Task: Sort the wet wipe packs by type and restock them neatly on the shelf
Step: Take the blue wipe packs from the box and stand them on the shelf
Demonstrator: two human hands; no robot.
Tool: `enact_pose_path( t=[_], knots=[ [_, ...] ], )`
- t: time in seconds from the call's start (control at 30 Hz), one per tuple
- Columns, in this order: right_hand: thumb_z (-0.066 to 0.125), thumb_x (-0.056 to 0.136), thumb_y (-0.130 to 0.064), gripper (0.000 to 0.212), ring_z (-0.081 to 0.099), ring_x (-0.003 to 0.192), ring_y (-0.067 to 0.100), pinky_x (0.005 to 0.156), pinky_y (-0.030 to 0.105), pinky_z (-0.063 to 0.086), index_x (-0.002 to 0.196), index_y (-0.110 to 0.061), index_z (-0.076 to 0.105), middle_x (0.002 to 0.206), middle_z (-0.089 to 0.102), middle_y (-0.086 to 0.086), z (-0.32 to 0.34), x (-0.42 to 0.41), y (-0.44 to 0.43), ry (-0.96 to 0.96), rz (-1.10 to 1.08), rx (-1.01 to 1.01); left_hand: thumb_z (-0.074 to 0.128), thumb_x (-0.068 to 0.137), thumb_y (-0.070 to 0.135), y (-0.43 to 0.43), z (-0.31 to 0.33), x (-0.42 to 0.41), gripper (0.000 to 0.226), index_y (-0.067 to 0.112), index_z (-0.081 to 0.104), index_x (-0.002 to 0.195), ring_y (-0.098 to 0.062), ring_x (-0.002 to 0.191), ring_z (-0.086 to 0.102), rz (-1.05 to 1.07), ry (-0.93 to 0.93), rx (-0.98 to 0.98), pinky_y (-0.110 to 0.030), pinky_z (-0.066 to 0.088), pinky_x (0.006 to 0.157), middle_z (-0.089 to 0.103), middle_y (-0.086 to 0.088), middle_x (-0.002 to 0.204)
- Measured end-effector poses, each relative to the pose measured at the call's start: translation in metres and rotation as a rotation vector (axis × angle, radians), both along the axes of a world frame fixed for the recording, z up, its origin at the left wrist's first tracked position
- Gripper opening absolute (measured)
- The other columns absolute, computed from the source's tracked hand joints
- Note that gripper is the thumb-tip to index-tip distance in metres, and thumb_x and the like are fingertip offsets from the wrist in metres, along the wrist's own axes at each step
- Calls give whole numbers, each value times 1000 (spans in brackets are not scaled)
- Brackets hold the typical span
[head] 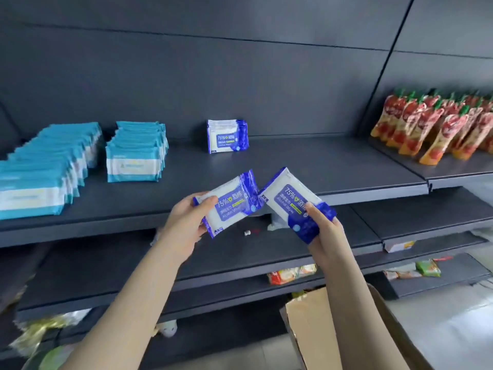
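Head view: at the left of the shelf (320,166) two rows of teal packs (48,166) stand sorted. Nearer us the left hand (184,222) grips a blue-and-white alcohol wipe pack (229,204) by its lower end, long axis tilted up to the right, its top corner just beside the second blue pack (293,201), which the right hand (325,231) pinches at its dark-blue end, tilted the other way. The small upright row of matching blue packs (227,136) waits farther back on the shelf, straight beyond the left hand, so I'd judge that hand has the shorter reach and each pack needs standing upright, label forward.
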State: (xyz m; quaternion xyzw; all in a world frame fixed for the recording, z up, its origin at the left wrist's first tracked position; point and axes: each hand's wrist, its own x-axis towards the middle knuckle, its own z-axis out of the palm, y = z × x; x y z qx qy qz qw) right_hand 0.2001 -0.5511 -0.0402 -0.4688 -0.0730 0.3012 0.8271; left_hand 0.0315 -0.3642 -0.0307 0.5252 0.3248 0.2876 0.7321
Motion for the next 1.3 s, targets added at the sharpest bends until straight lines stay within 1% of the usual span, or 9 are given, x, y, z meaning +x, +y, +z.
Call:
enact_pose_path(
  t=[0.23,0.37,0.53,0.63,0.77,0.9,1.03,1.17,1.3],
  knots=[
    [66,92,-10,22,73,91,24,75,33,61,114,-4,63,107,74,12,15,53,78,-99,-4,-58,64,94,18,68,9,46,14,15,65,108,-22,96,72,71,-17,81,-44,56,89,74,-7,105],
    [71,90,-11,25,74,90,24,71,32,61,113,-5,63,104,75,11,16,97,126,-184,4,-157,65,93,16,116,9,96,13,18,68,105,-16,89,72,132,19,176,-39,57,83,74,-3,101],
    [73,88,-10,16,74,82,17,73,30,60,101,-15,65,95,76,4,14,150,189,-309,32,-289,70,88,13,176,5,161,16,20,62,100,-7,77,66,248,88,343,-18,49,58,68,-1,97],
    [71,89,-7,14,72,74,9,67,22,58,98,-17,66,85,75,-2,9,171,221,-389,80,-312,73,84,16,204,-2,191,18,20,60,97,-17,86,69,321,139,408,-29,52,66,70,-1,97],
    [73,89,-13,16,72,76,5,62,16,54,96,-24,64,87,74,-7,2,183,256,-460,132,-328,75,84,24,219,-14,211,22,22,64,103,-10,90,64,390,158,478,-22,50,69,60,3,106],
    [73,89,-16,19,72,90,8,74,23,57,98,-31,65,100,75,-8,-4,185,286,-593,157,-362,71,88,30,228,-21,217,17,28,66,105,-8,94,63,404,104,469,-14,50,68,58,0,114],
    [73,89,-22,26,62,105,7,88,28,55,104,-36,58,114,63,-12,-9,182,304,-743,131,-461,62,94,36,232,-18,210,10,38,67,101,-7,98,64,346,85,497,-26,55,85,60,3,118],
    [78,84,-22,35,55,101,6,81,6,43,107,-30,54,112,54,-10,-16,179,309,-907,14,-478,71,88,24,226,-15,204,36,25,62,122,-1,95,59,250,182,644,-5,44,75,49,6,124],
    [81,80,-33,42,52,103,14,85,28,47,112,-21,57,105,55,-6,-26,179,310,-1011,-95,-556,80,79,19,226,-24,200,67,30,46,136,-7,94,56,174,323,779,-5,45,72,39,11,128]
  ],
)
